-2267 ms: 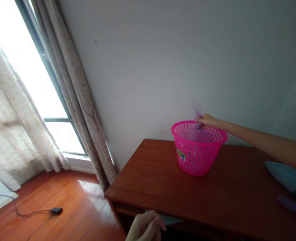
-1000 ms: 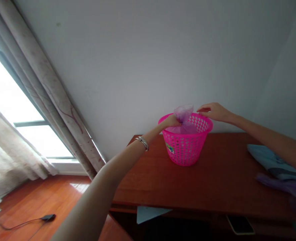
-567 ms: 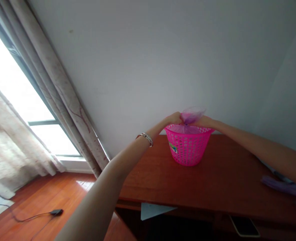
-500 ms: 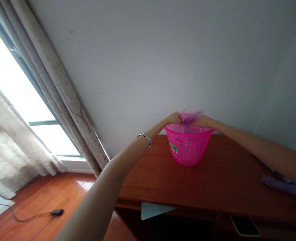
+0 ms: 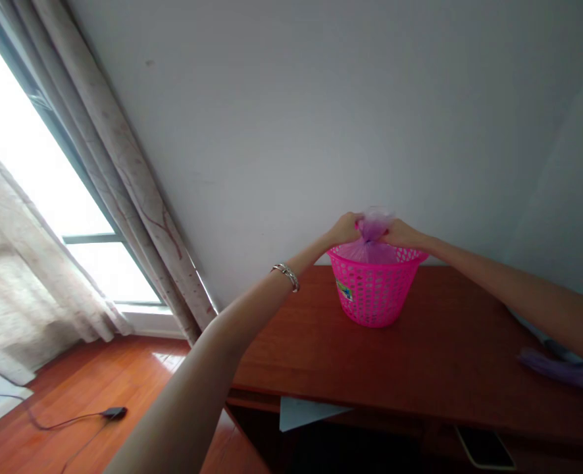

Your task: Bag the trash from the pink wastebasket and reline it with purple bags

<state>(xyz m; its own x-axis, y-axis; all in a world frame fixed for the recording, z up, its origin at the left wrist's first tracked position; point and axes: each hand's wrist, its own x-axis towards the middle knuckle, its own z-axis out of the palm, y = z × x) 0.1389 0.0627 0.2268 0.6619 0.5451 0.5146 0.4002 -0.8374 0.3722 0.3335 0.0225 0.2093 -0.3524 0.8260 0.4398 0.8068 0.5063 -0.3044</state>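
A pink perforated basket point(image 5: 374, 289) with a small label stands upright on the reddish-brown table point(image 5: 311, 342) near the wall. Inside its mouth is a translucent purple plastic bag point(image 5: 368, 251), its top gathered and knotted above the rim. My left hand point(image 5: 345, 228), with a bracelet on the wrist, is closed on the bag from the left. From the right, my right hand point(image 5: 401, 234) grips the bag beside the knot. What the bag contains cannot be made out.
Purple plastic point(image 5: 562, 372) lies at the table's right side. A phone point(image 5: 486, 449) and a paper sheet point(image 5: 308, 415) show below the front edge. Curtains point(image 5: 138, 191) hang at the left, above a floor with a black adapter point(image 5: 114, 413) and cable.
Both hands have risen slightly, and my right hand has come up from the rim. The bag's gathered top is narrower and more upright. The view has shifted a little.
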